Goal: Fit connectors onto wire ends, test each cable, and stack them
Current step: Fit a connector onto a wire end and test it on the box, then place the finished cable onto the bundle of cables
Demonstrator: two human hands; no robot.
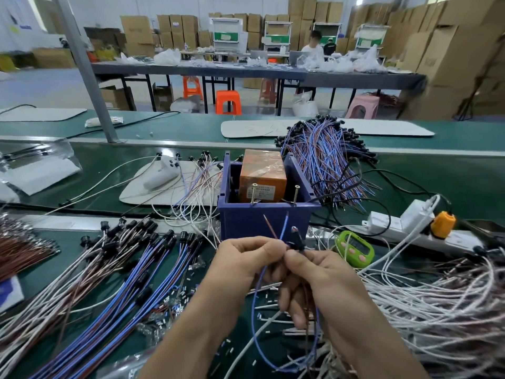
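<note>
Stacked cardboard boxes (pixel 451 50) wall the far side of the room, behind long grey tables and orange stools (pixel 228 102). Before me lies the green bench mat (pixel 426 184).

At the middle of my view, my left hand (pixel 246 259) pinches a wire pair (pixel 285 226), one blue and one brown, whose bare ends stand up just above my fingers. My right hand (pixel 317 283) meets it from three o'clock: thumb and forefinger grip a black connector (pixel 298 242) right at those wires, and the lower fingers curl round the loop that hangs beneath.

At twelve o'clock, just beyond my hands, stands a blue box (pixel 262 217) with an orange block (pixel 262 176) inside and two screws on its front rim. At one o'clock behind it lies a heap of blue and brown cables (pixel 325 157). At nine o'clock lie rows of cables with black connectors (pixel 128 269). At four o'clock is a tangle of white wires (pixel 437 310). Near my right hand, at two o'clock, sits a green timer (pixel 354 247), and past it a white power strip (pixel 396 228) with an orange plug (pixel 442 220).
</note>
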